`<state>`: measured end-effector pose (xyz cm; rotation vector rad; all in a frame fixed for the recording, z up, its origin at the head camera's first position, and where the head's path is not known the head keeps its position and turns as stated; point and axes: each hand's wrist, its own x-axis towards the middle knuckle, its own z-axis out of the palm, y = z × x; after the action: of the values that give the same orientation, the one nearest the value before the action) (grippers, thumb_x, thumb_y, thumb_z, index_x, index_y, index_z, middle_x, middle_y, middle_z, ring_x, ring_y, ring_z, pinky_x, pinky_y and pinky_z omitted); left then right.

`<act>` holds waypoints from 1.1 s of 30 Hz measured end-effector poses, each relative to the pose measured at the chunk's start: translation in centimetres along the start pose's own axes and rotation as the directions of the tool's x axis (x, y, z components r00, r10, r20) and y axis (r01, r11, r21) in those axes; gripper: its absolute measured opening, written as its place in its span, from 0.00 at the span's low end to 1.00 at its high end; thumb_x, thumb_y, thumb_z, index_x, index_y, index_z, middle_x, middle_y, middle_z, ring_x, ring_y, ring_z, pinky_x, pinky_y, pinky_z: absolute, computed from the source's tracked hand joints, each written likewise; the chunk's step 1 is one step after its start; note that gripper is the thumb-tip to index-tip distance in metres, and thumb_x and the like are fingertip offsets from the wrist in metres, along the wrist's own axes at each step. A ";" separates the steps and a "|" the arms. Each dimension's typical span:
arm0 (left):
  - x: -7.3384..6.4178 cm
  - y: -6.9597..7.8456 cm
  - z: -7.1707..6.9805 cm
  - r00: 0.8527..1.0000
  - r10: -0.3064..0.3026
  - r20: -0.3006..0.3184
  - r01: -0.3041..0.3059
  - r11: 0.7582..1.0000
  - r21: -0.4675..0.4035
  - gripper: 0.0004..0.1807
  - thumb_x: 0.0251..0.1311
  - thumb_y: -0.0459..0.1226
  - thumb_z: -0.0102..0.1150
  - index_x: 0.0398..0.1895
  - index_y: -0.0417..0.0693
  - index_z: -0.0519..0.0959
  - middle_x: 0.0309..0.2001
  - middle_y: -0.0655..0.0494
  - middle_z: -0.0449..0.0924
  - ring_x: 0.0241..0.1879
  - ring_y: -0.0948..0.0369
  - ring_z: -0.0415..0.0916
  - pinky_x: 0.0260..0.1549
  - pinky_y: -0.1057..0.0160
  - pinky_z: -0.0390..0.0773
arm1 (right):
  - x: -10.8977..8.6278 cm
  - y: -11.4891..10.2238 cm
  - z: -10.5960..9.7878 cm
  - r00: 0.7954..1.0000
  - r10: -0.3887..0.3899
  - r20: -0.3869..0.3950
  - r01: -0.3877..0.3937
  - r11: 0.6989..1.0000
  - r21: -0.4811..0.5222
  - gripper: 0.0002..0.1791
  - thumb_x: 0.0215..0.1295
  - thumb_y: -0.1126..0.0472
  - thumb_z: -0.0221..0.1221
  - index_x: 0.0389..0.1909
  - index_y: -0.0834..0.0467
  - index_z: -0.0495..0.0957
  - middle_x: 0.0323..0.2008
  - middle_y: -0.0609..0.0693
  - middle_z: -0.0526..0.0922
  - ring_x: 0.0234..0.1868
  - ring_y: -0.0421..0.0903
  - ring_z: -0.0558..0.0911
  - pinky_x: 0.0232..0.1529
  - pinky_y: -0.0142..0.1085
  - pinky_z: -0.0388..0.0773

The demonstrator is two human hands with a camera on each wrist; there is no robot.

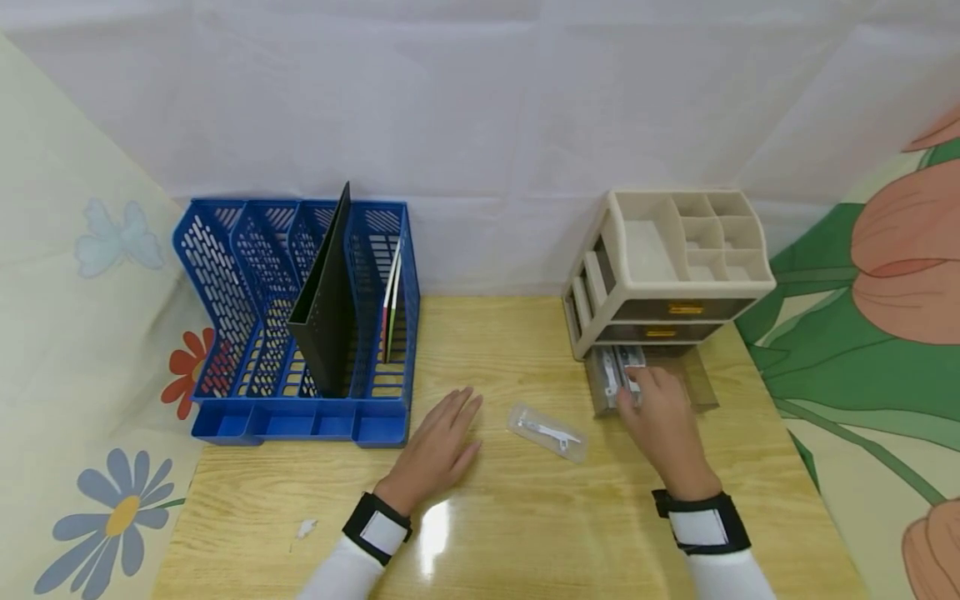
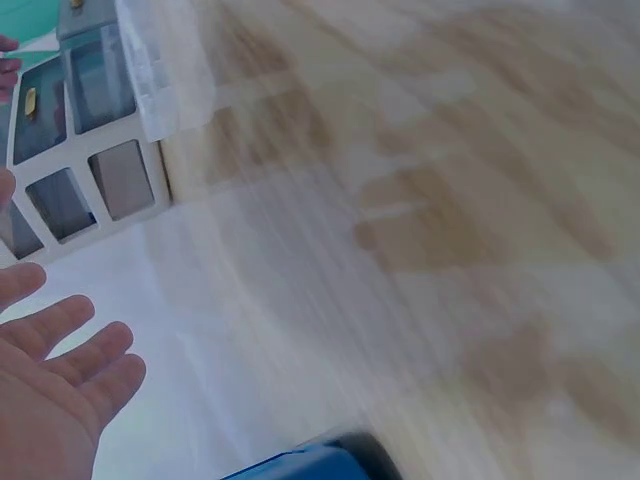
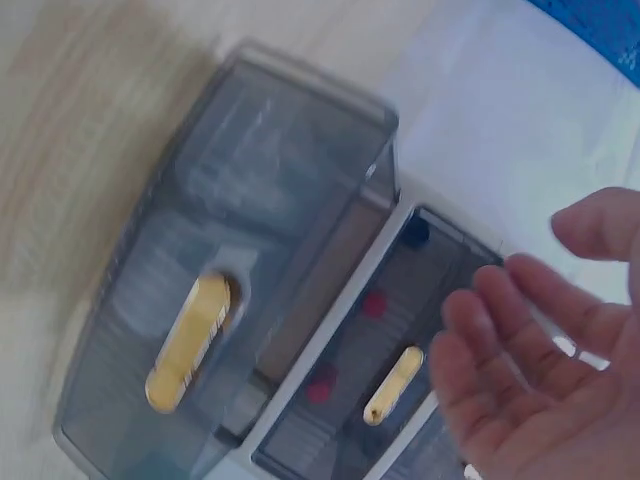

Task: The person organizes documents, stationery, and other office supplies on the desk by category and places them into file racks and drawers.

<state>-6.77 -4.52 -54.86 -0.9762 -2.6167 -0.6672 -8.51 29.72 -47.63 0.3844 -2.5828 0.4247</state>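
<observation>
My right hand (image 1: 663, 421) is over the pulled-out bottom drawer (image 1: 701, 379) of a cream desktop organizer (image 1: 652, 242). Its thumb stands apart from loosely bent fingers, and the right wrist view shows nothing held. White plastic pieces in clear wrappers (image 1: 611, 375) lie in the drawer's left part, some hidden by the fingers. Another clear packet with a white clip-like plastic piece (image 1: 549, 432) lies flat on the table between the hands. My left hand (image 1: 438, 446) is at the table, fingers extended and holding nothing, left of that packet and near the blue file rack (image 1: 300, 408).
In the rack stand a black folder (image 1: 330, 325) and thin booklets (image 1: 392, 300). The organizer's two upper drawers are closed, with small compartments on top. A small white scrap (image 1: 306, 528) lies on the wooden table (image 1: 495, 350) at front left. A white cloth (image 1: 480, 125) hangs behind.
</observation>
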 end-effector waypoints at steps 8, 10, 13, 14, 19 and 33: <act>1.6 0.7 0.7 0.999 -0.037 0.011 0.037 0.999 -0.006 0.34 0.66 0.48 0.53 0.70 0.39 0.63 0.70 0.35 0.63 0.70 0.43 0.56 0.67 0.45 0.63 | -1.5 -2.4 1.4 0.985 -0.133 0.111 0.122 0.988 0.095 0.20 0.53 0.66 0.65 0.47 0.69 0.78 0.44 0.66 0.80 0.46 0.61 0.79 0.44 0.54 0.82; 1.9 0.9 1.0 0.999 -0.032 0.003 0.032 0.999 -0.010 0.34 0.65 0.47 0.54 0.70 0.38 0.64 0.69 0.35 0.64 0.69 0.42 0.58 0.66 0.45 0.64 | -2.0 -2.9 1.9 0.977 -0.134 0.165 0.116 0.987 0.116 0.22 0.52 0.64 0.67 0.50 0.67 0.78 0.47 0.66 0.80 0.49 0.62 0.78 0.46 0.55 0.81; 2.4 1.3 1.4 0.999 -0.035 0.010 0.035 0.999 -0.025 0.34 0.64 0.47 0.56 0.68 0.37 0.65 0.68 0.35 0.66 0.67 0.41 0.61 0.66 0.44 0.65 | -2.7 -3.7 2.6 0.964 -0.121 0.239 0.093 0.988 0.122 0.25 0.53 0.62 0.69 0.52 0.65 0.77 0.50 0.65 0.79 0.50 0.61 0.78 0.46 0.55 0.81; 2.5 1.4 1.6 0.999 -0.037 0.015 0.037 0.999 -0.031 0.34 0.63 0.47 0.56 0.68 0.37 0.65 0.67 0.35 0.67 0.67 0.40 0.62 0.65 0.44 0.66 | -2.9 -3.8 2.7 0.960 -0.116 0.256 0.086 0.988 0.125 0.25 0.52 0.62 0.69 0.52 0.65 0.77 0.50 0.65 0.79 0.50 0.61 0.78 0.46 0.55 0.81; 2.9 1.9 2.3 0.997 -0.052 0.049 0.054 0.998 -0.037 0.33 0.63 0.47 0.57 0.67 0.38 0.67 0.66 0.36 0.70 0.66 0.40 0.64 0.66 0.45 0.66 | -3.8 -4.4 3.7 0.935 -0.088 0.342 0.047 0.991 0.125 0.30 0.49 0.60 0.71 0.54 0.64 0.77 0.49 0.63 0.80 0.48 0.58 0.79 0.44 0.53 0.82; 3.3 2.9 3.7 0.997 -0.024 0.075 0.026 0.999 -0.033 0.32 0.63 0.48 0.59 0.64 0.37 0.70 0.61 0.38 0.76 0.62 0.43 0.70 0.63 0.47 0.69 | -5.3 -4.5 6.0 0.915 -0.117 0.386 0.067 0.988 0.141 0.26 0.49 0.67 0.70 0.53 0.61 0.78 0.47 0.60 0.80 0.46 0.56 0.78 0.44 0.51 0.82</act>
<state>-7.53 1.10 -55.77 -0.9983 -2.6947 -0.6962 -5.03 24.44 -54.30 0.6972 -2.9175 0.5220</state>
